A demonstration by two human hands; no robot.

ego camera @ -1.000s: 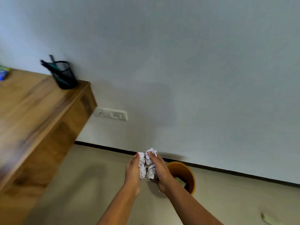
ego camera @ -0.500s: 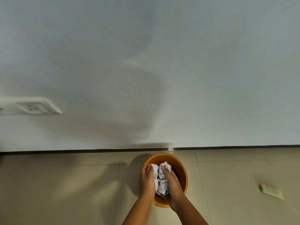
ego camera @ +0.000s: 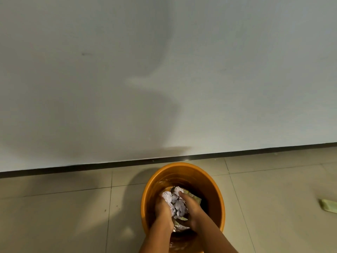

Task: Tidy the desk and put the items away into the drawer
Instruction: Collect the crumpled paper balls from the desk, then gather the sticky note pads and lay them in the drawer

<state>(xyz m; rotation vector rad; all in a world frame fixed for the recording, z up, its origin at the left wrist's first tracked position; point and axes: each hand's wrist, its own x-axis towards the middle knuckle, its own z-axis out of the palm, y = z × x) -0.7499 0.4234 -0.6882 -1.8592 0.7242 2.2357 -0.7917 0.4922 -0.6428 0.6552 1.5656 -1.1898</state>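
Item: crumpled paper wad, white w/ print, inside orange bin, pressed betw. both hands. Left hand at wad's 9 o'clock, right hand at 3 o'clock, both clasped on it. Foil wrappers beneath. Bin on tiled floor nr wall. Green scrap on floor, 3 o'clock of bin, well apart.

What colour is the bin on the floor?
Orange, seen in the head view: the bin.
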